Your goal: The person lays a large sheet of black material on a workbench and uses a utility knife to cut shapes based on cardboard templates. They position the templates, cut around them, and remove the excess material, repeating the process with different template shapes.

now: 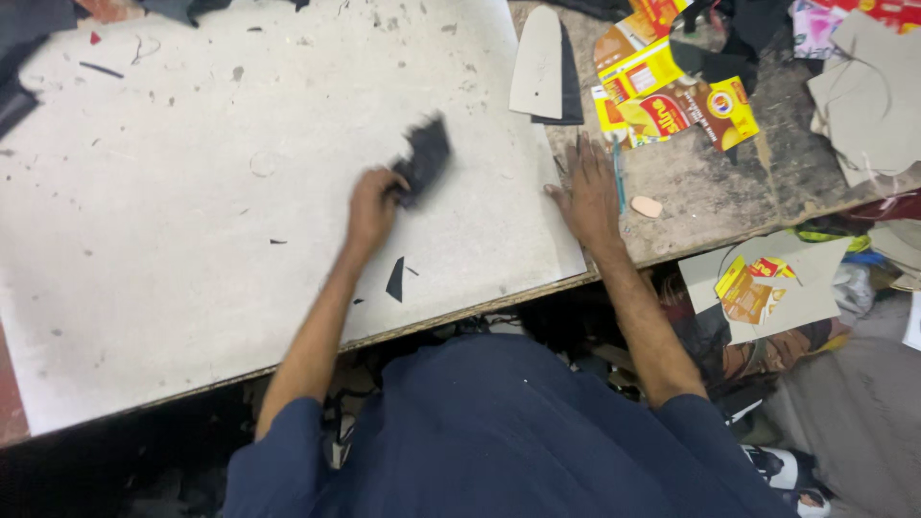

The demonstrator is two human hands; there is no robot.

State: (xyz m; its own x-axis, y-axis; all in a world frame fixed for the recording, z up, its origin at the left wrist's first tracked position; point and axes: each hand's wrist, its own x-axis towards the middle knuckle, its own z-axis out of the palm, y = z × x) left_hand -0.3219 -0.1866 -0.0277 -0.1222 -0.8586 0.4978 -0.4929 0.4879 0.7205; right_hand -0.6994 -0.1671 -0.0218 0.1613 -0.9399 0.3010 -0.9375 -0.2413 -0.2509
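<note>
Head view looks down on a pale grey cutting board (pixel 192 240) that covers most of a worn wooden workbench (pixel 720 192). At the bench's far right lies a flattened yellow, red and brown carton (pixel 672 101), opened out into irregular flaps with orange picture panels. A second flattened carton piece, yellow and red (pixel 748 288), rests on a grey card sheet (pixel 806 288) below the bench edge at the right. A rounded, tongue-shaped grey card pattern (pixel 537 62) lies at the far edge of the board, overlapping a dark piece of the same shape (pixel 571 77) just beside it. More grey card shapes (pixel 868 96) are stacked at the far right corner. A teal pen (pixel 619 173) and a small oval pinkish eraser (pixel 647 206) lie on the bare wood near the right hand. The left hand (pixel 369 206) is raised a little over the board, fingers curled and pinching a dark, floppy piece of material (pixel 422 158) that stands up blurred above the knuckles near the middle of the board. The right hand (pixel 587 192) lies flat, palm down, fingers spread, straddling the board's right edge with its fingertips toward the carton. A small black triangular offcut (pixel 394 280) lies on the board near the left forearm. Both forearms reach out from dark blue sleeves (pixel 480 432).
</note>
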